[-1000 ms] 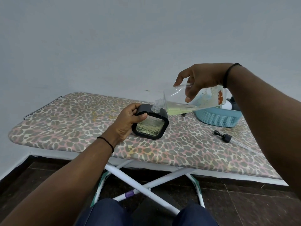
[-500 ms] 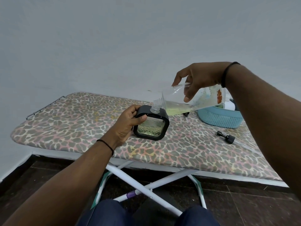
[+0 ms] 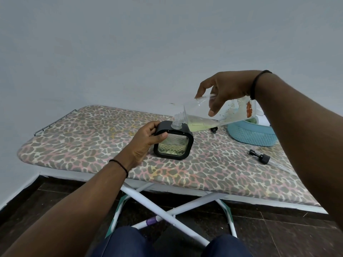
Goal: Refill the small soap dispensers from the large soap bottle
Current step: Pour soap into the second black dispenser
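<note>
Refill under way. Dispenser (image 3: 173,140) upright on board (image 3: 78,138), roughly half full, gripped by left hand (image 3: 146,139). Bottle (image 3: 219,114), at its 2 o'clock, tilted neck-down onto opening, right hand (image 3: 222,89) fingers curled round it. Pump (image 3: 259,157) at 3 o'clock, refitting outstanding.

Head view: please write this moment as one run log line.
step: pouring | right hand: holds tilted clear plastic soap bottle | left hand: grips square black-framed dispenser | surface: leopard-print ironing board

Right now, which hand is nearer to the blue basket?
Right. The right hand holds the large bottle just above the blue basket; the left hand grips the dispenser, farther away.
</note>
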